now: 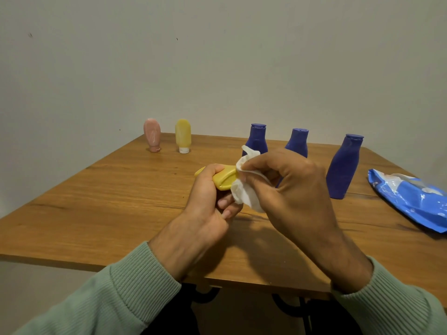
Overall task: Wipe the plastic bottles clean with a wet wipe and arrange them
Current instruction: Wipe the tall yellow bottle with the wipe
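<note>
My left hand (209, 201) grips a small yellow bottle (223, 180) above the middle of the wooden table (108, 201). My right hand (287, 187) pinches a white wet wipe (244, 192) against the bottle's right end. At the back left a pink bottle (152, 134) and a second yellow bottle (183, 135) stand on their caps. Three blue bottles stand upright at the back right: one (257, 140) and another (297, 143) partly behind my right hand, the nearest (344, 166) in full view.
A blue pack of wet wipes (411, 199) lies at the table's right edge, a wipe showing at its opening. A pale wall stands close behind the table. Dark metal table legs show below the front edge.
</note>
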A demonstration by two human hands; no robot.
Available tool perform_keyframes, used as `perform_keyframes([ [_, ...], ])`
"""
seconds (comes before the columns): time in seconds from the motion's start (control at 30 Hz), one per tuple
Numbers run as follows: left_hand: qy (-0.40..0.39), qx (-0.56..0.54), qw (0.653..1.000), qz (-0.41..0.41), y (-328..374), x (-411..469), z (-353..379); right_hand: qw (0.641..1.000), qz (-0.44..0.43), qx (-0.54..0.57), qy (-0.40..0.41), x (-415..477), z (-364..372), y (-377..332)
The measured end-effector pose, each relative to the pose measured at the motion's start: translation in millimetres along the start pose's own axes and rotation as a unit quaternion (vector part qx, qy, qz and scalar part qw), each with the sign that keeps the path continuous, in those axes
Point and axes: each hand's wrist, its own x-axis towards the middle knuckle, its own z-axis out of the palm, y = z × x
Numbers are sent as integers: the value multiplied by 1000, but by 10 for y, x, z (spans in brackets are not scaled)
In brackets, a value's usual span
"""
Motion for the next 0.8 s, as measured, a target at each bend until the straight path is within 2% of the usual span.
perform_keyframes([
  [0.13,-12,-31,999,-42,-30,10,-6,998,-16,16,-53,-37,43,-85],
  [0.23,-28,-41,998,-38,-63,-27,57,995,-28,24,-95,-52,62,-124],
  [0.3,-25,-55,997,-44,-53,-5,58,995,-23,30,-90,-30,43,-98],
  [0.53,6,6,1000,0,-9,5,9,1000,11,-22,-20,42,5,53],
  [0.8,17,-47,998,-26,-13,117,-61,999,-28,16,-42,-44,101,-7],
])
